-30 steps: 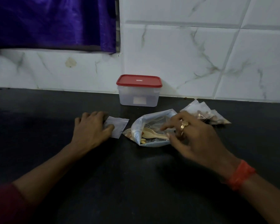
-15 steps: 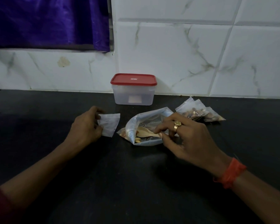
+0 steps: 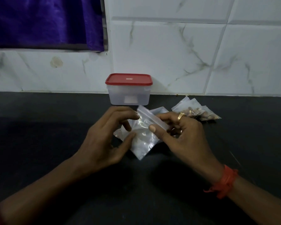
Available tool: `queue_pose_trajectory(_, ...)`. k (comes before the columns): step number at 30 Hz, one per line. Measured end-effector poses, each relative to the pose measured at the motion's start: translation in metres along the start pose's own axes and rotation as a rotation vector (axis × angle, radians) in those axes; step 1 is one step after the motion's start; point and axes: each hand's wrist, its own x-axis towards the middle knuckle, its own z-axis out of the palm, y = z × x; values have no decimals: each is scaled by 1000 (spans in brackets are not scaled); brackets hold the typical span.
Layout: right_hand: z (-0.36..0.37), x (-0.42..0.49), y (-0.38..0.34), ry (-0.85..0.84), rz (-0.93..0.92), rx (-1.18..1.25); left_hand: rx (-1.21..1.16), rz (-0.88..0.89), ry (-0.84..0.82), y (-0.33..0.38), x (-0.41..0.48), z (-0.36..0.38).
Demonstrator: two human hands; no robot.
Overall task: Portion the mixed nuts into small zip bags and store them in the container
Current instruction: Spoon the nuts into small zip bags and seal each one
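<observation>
A small clear zip bag [image 3: 142, 140] is lifted above the dark counter [image 3: 39, 127], held between both hands. My left hand [image 3: 104, 140] pinches its left side with thumb and fingers. My right hand [image 3: 183, 135], wearing a ring, pinches the bag's top strip with thumb and fingers. Behind them only a corner of the large nut bag [image 3: 159, 110] shows; the rest is hidden. Filled small bags of nuts [image 3: 196, 111] lie at the right. The clear container with a red lid [image 3: 128, 90] stands shut against the wall.
White marble tiles [image 3: 185, 54] back the counter, and a purple curtain [image 3: 44, 21] hangs at the upper left. Bare dark counter lies to the left and in front of the hands.
My left hand lifted the small empty bag and brought it rightward to the middle. My right hand left the spoon in the nut bag and took hold of the small bag's top.
</observation>
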Motion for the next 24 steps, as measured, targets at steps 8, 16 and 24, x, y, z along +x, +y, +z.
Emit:
queue_pose_trajectory(8,1,2,12,-71,-255,-199,222,-7,-79,1,3,1)
queue_pose_trajectory(16,-3,4,6,1,-237,-121,94,-58,-83,10,1,0)
queue_pose_trajectory(24,1,2,11,-106,-287,-230,-171,-223,-92,16,0,0)
